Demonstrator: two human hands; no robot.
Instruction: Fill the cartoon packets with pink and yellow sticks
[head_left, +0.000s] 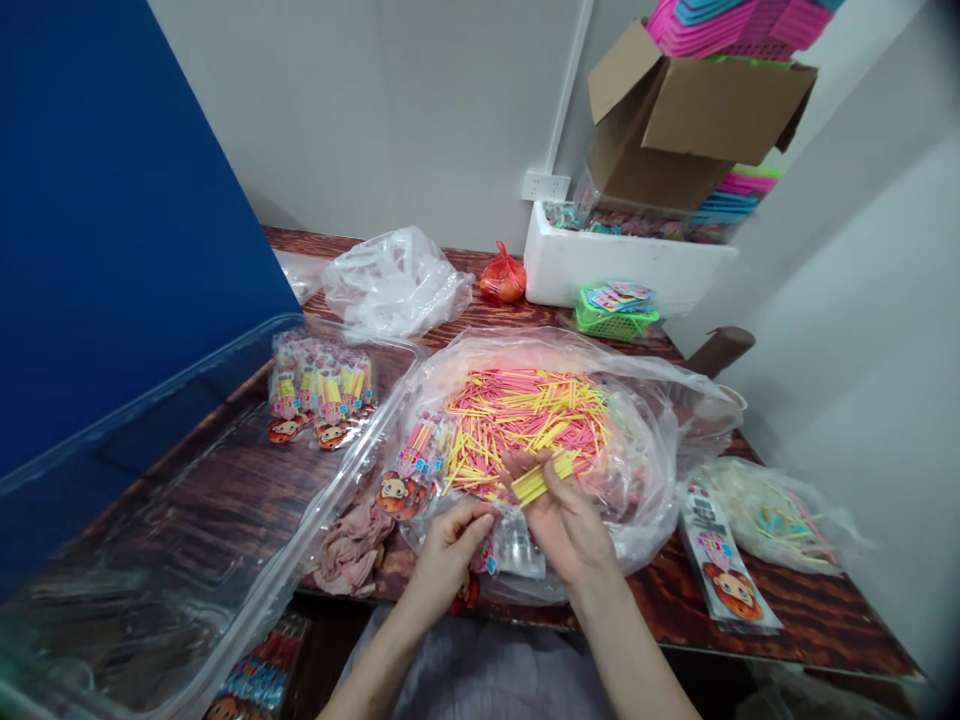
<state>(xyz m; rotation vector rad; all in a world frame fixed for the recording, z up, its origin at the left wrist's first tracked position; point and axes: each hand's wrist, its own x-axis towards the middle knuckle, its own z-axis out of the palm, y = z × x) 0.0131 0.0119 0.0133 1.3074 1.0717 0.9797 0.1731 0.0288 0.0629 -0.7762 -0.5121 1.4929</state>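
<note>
My right hand [564, 515] is closed around a small bundle of yellow sticks [541, 477], held just above the near edge of a big clear bag [645, 480] filled with pink and yellow sticks [525, 415]. My left hand [450, 545] is curled around a clear printed packet [499, 548] at the table's front edge. A filled packet with a cartoon face [409, 480] lies just left of my hands.
A clear plastic bin [225, 560] at left holds several filled packets [319, 390]. Empty printed packets [724, 565] lie at right beside another bag [780, 515]. At the back stand a white foam box [622, 265], a green basket [615, 310], a crumpled bag [394, 285] and a cardboard box [675, 120].
</note>
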